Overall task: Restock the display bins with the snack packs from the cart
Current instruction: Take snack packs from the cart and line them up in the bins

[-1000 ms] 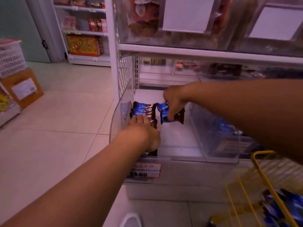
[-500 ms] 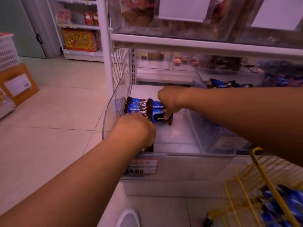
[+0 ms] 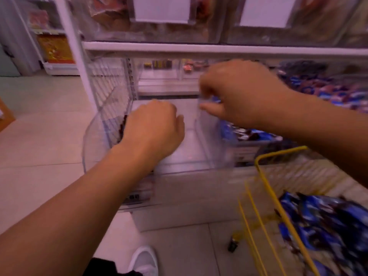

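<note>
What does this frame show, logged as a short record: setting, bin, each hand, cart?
setting: shop aisle, clear display bins on a white shelf unit
target bin: clear plastic, dark snack packs at its left side, mostly hidden by the hand
left hand: inside the bin, over the packs; grip hidden
right hand: raised above the bin's right wall, fingers curled, nothing seen in it; blurred
cart: yellow wire, lower right, holding blue packs
neighbouring bin: blue packs inside

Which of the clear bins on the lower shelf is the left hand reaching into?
The leftmost clear bin, beside the wire grid panel. The left hand is inside it, and much of its floor is bare, while the bin to its right holds blue snack packs.
</note>
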Available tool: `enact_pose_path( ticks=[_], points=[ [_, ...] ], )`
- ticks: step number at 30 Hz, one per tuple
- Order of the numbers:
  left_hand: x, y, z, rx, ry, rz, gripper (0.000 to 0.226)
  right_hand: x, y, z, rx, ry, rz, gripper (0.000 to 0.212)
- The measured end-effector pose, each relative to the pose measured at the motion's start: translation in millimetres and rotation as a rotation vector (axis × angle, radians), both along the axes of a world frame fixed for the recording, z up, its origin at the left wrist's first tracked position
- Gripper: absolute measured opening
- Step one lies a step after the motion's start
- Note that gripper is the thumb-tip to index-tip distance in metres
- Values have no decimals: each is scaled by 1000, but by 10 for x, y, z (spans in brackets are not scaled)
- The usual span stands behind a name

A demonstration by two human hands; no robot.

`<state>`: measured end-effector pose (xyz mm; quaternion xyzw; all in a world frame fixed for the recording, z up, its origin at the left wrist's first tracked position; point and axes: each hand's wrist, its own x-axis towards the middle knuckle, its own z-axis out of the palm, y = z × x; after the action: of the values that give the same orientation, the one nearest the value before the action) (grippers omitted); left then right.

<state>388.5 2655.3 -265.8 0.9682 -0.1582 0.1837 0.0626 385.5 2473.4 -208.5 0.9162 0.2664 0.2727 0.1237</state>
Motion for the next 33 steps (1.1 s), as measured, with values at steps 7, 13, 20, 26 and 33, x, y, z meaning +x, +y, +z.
enact_pose_path(
  ticks=[7, 13, 20, 26, 33],
  points=[
    [-875, -1229, -11, 37, -13, -820, 34, -1374, -1934, -674, -38, 852, -594, 34],
    [-1044, -2688, -639, 823, 648, -640, 66, -1154, -2511, -1219, -170, 1149, -870, 126],
    [-844, -3002, -1346, 608, 817, -502, 117, -1165, -2861, -1729, 131, 1339, -991, 133],
    [-756, -3009, -1387, 600, 838, -476, 97, -1184, -2858, -1783, 191, 1300, -990, 92],
    [-783, -2993, -1308, 665, 939, -448, 78, -1142, -2793, -1746, 329, 1160, -900, 53]
  ],
)
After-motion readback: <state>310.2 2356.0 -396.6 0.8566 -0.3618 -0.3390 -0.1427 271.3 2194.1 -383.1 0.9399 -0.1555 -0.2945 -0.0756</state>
